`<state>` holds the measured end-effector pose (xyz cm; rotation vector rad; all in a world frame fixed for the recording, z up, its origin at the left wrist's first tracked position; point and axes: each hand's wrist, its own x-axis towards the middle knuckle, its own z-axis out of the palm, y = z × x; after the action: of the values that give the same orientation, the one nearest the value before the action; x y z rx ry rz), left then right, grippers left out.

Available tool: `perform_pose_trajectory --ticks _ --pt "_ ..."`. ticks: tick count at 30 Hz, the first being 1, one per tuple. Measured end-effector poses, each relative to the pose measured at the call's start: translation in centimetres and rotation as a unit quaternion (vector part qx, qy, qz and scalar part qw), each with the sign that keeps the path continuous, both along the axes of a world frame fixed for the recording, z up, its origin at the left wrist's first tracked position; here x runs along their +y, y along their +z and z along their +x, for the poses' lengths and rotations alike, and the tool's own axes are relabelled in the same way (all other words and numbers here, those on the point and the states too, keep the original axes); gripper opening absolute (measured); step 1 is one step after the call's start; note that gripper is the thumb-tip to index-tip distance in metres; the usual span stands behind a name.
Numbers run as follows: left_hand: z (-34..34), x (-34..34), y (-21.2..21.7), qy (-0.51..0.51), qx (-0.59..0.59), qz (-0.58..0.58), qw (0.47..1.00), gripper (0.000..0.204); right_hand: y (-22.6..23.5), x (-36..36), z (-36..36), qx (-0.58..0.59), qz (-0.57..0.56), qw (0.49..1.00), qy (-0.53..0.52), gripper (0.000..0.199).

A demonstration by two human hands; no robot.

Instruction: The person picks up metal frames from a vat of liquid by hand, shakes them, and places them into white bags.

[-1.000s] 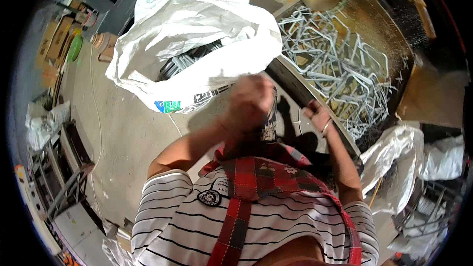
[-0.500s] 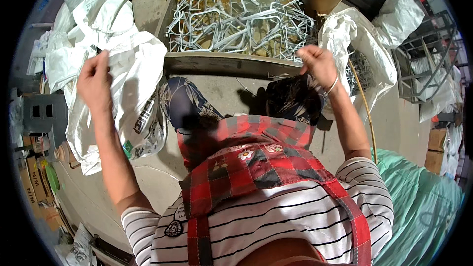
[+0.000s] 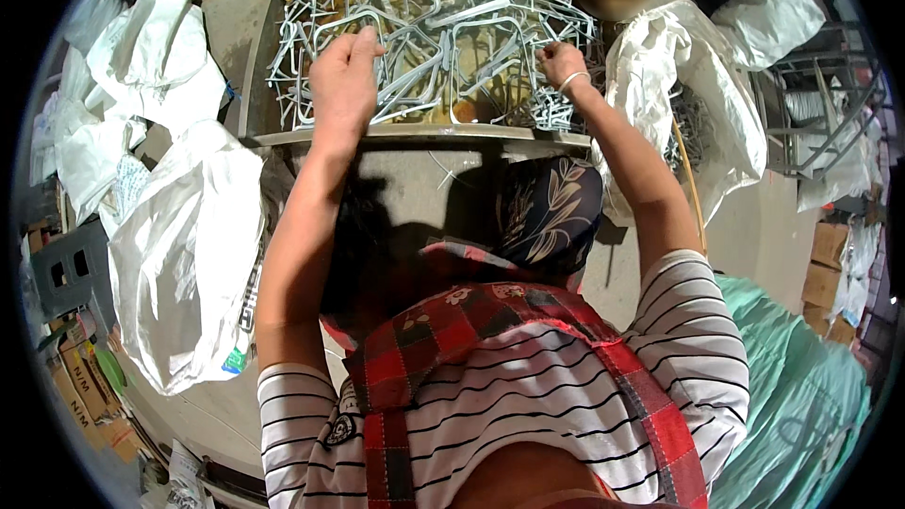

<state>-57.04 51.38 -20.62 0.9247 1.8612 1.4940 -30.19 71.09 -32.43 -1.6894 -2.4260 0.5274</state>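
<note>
A heap of silvery bent metal rods (image 3: pixel 490 28) lies in a wide, shallow tray (image 3: pixel 443 135) in front of me. Some pieces are large angular loops and others are small and spiky. Over the left part of the heap is my left hand (image 3: pixel 344 80), fingers curled in and thumb along the top; whatever it may hold is hidden. My right hand (image 3: pixel 564 66), with a pale bangle at the wrist, is at the heap's right side. Its fingers are bent closed among the small pieces, and I cannot make out what lies between them.
An open white sack (image 3: pixel 745 123) with small metal pieces inside stands right of the tray, a thin stick (image 3: pixel 690 190) leaning on it. White sacks (image 3: pixel 179 254) crowd the left. Green sheeting (image 3: pixel 792 368) lies at the lower right, cardboard boxes (image 3: pixel 830 250) beyond it.
Both hands have moved forward over the tray; the left came in from over the white sack, moving right, and the right moved slightly left. My view has shifted, and my body leans closer.
</note>
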Motion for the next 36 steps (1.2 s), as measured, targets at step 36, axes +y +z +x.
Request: perform_pose_trajectory --ticks 36 --pt "2.7 8.6 -12.2 0.0 -0.295 -0.053 0.954 0.028 -1.1 2.1 -2.2 0.135 0.068 0.988 0.006 0.014"
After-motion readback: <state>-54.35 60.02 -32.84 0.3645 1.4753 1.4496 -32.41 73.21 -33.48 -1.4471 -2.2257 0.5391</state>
